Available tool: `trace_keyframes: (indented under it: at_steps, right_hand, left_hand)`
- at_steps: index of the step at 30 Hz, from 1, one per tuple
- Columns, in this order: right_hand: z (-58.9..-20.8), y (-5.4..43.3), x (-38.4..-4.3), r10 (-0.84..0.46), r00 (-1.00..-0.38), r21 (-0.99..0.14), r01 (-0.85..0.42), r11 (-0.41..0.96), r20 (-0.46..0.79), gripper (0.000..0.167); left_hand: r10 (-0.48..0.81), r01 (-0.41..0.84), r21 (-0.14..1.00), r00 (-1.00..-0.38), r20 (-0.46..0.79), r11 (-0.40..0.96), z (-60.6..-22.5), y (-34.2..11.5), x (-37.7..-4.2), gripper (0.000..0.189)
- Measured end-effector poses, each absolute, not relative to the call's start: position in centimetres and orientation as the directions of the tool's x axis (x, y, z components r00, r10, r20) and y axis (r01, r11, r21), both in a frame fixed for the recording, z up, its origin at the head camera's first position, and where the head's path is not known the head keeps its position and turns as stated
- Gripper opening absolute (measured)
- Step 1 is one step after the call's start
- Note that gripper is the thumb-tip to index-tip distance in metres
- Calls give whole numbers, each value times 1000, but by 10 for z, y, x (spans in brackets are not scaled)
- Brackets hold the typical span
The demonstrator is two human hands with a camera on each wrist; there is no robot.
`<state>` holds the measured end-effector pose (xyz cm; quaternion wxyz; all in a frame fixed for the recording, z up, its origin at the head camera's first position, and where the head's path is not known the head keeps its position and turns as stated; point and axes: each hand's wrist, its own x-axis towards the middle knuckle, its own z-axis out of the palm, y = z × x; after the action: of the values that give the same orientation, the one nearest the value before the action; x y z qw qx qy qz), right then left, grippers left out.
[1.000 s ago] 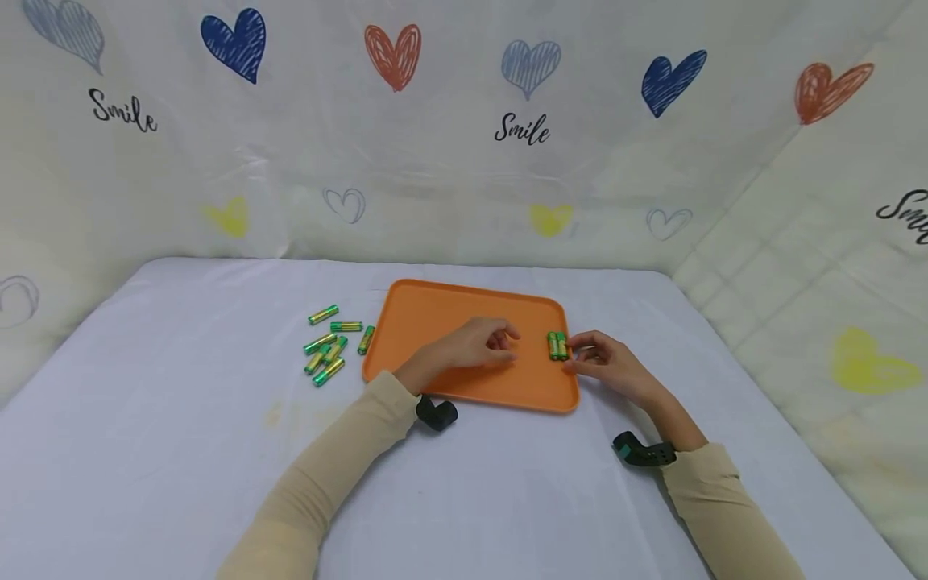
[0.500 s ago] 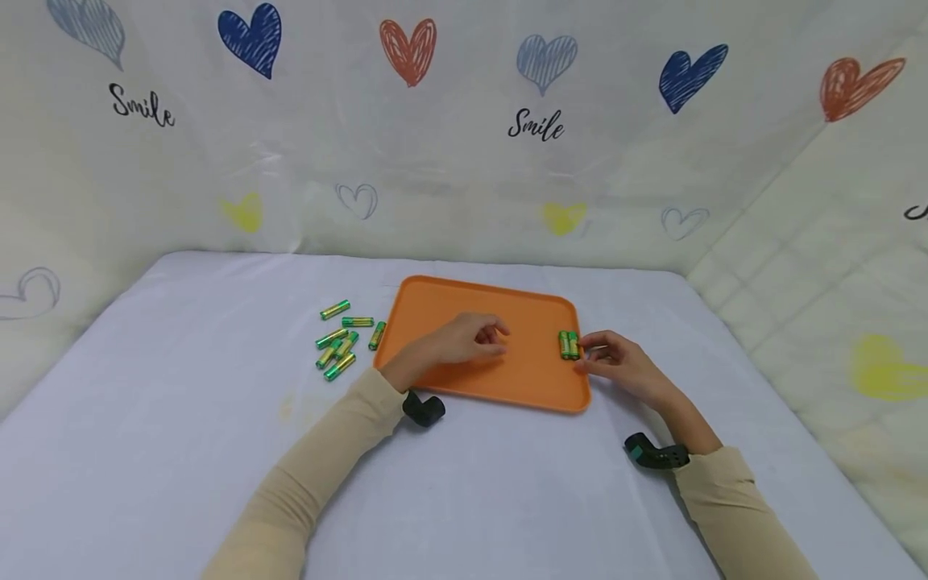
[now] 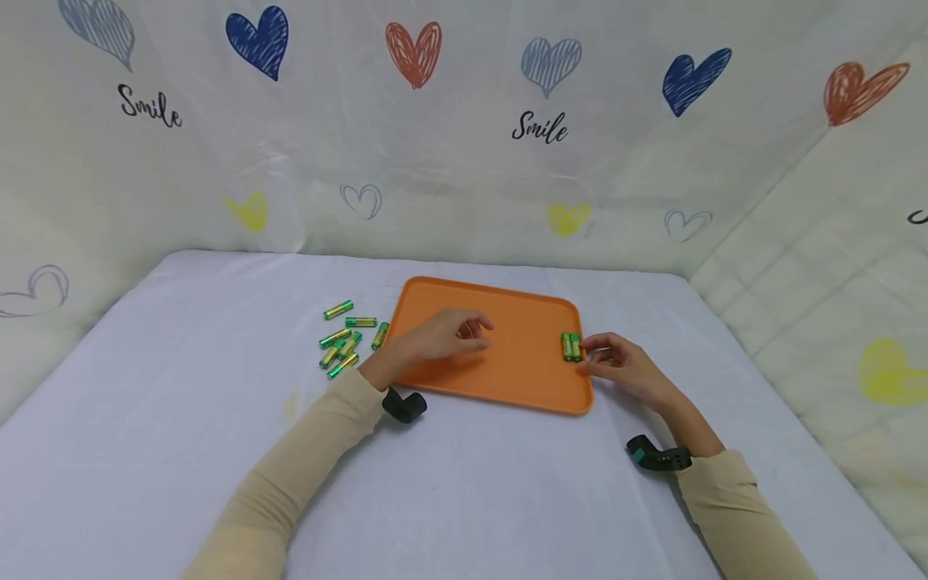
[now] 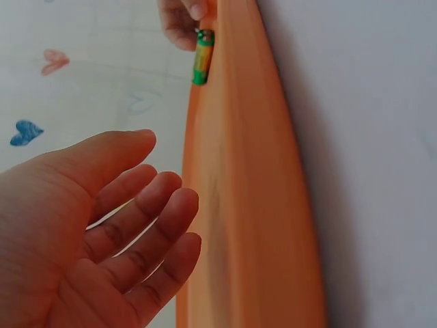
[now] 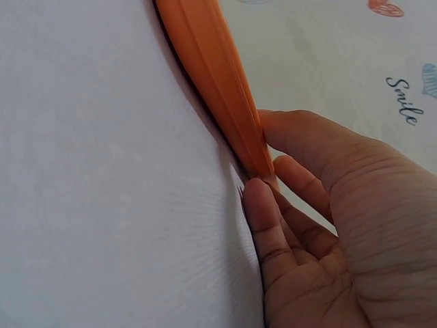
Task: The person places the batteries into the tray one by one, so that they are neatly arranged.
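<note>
Over the left part of the orange tray [image 3: 522, 322], my left hand [image 3: 435, 334] hovers with nothing in it, its fingers loosely bent. The left wrist view shows its palm and spread fingertips [image 4: 179, 205] beside the tray. Two green and gold batteries [image 3: 567, 346] stand side by side inside the tray's right edge. My right hand [image 3: 627, 370] is at that edge, thumb and fingertips touching the rim close to the batteries. In the right wrist view the thumb [image 5: 300, 133] lies against the orange rim, and the fingers are beside it, low near the tablecloth.
Several loose batteries [image 3: 351, 345] lie on the white tablecloth [image 3: 464, 499] left of the tray, one right by its left rim. Behind the table hangs a white sheet [image 3: 464, 161] printed with hearts. A black wrist camera [image 3: 403, 405] is strapped to the left forearm.
My left hand has drawn back leftward over the tray, away from the two batteries. The right hand stays at the tray's right edge. The head view has shifted slightly.
</note>
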<state>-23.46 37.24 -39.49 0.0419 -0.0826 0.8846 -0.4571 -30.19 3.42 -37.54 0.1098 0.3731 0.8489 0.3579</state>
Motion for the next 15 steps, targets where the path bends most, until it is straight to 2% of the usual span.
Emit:
trace_keyframes:
  at_steps: [15]
  right_hand:
    - [-393, 372, -232, -186, -983, -801, -110, 589, -2, 50]
  left_hand:
    - [689, 578, 704, -704, 175, 412, -367, -9, -309, 37]
